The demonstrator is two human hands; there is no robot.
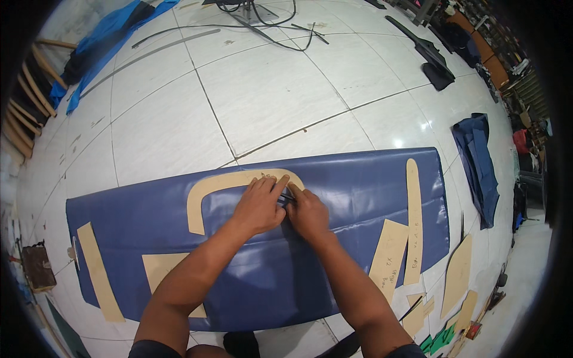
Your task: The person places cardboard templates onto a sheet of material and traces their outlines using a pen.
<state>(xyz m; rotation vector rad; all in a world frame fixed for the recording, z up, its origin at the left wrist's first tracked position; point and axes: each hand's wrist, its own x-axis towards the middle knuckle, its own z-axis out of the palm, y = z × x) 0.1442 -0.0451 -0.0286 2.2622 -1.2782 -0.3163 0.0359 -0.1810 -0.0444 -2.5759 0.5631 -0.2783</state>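
A sheet of dark blue vinyl-like material lies spread on the tiled floor. On its upper middle rests a tan U-shaped card pattern piece. My left hand lies over the curve, fingers stretched out and pressing it down. Close beside it, my right hand is closed around a thin dark pen-like tool, its tip by the curve's inner edge. Both hands cover part of the pattern's right side. A squarish tan pattern piece sits partly under my left forearm.
More tan pattern pieces lie on the sheet: a strip at left, a long strip and a wider piece at right. Folded blue material and card offcuts lie to the right. A black cable crosses the far floor.
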